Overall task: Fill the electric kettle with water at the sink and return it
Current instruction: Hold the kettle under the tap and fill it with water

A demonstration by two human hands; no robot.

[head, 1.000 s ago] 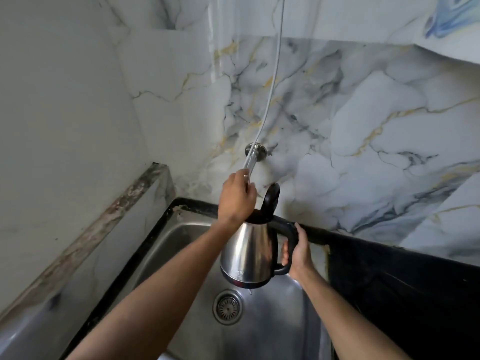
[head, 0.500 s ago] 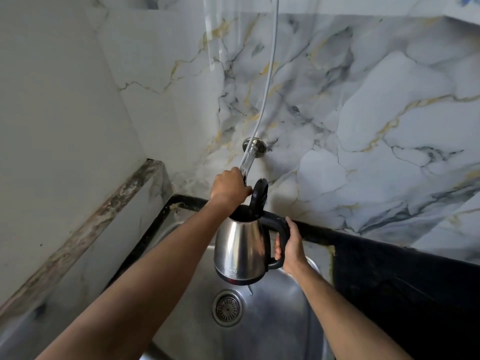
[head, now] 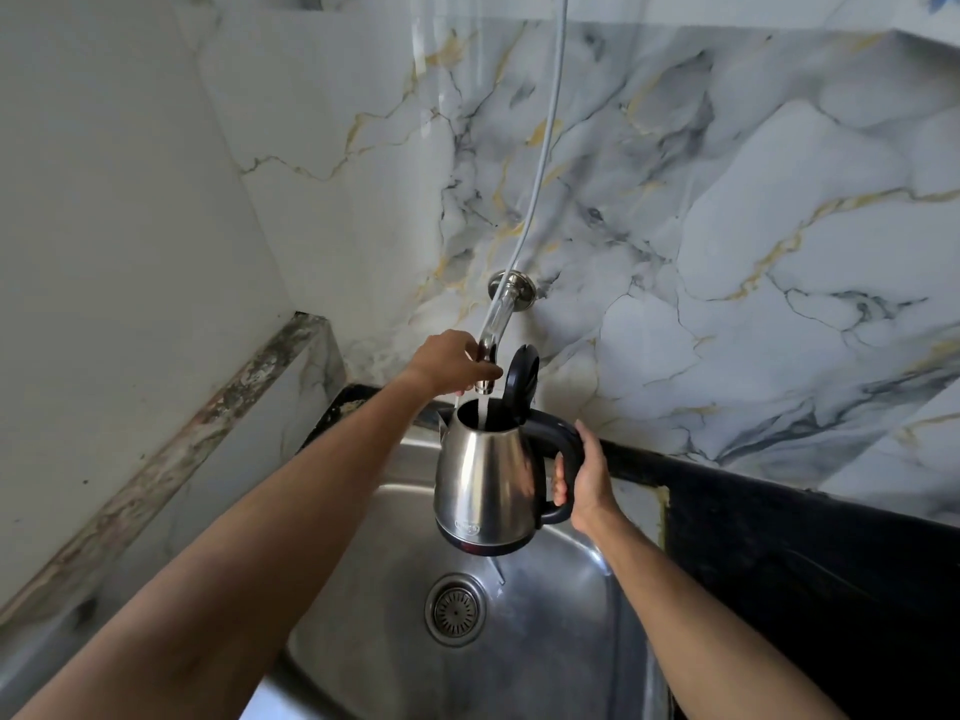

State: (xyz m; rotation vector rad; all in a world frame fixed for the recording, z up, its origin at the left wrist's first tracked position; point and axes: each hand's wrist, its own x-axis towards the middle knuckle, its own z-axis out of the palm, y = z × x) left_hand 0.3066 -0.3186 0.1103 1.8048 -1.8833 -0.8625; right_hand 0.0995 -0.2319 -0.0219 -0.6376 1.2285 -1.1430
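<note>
We're filling: right hand (head: 584, 480) grips kettle (head: 488, 475) handle over sink (head: 571, 589); left hand (head: 449, 363) pinches tap (head: 491, 350), water running. Next: shut tap, close lid.

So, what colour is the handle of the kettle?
Black; the handle shows best in the head view.

Both bare arms are stretched out forward. The left hand (head: 451, 362) is raised higher and is closed around something thin, with the fingers (head: 485, 375) curled over and the thumb on top. The right hand (head: 584, 478) is held lower and to the right of it. Its fingers are wrapped tight around a thick handle, with the wrist bent a little.
</note>
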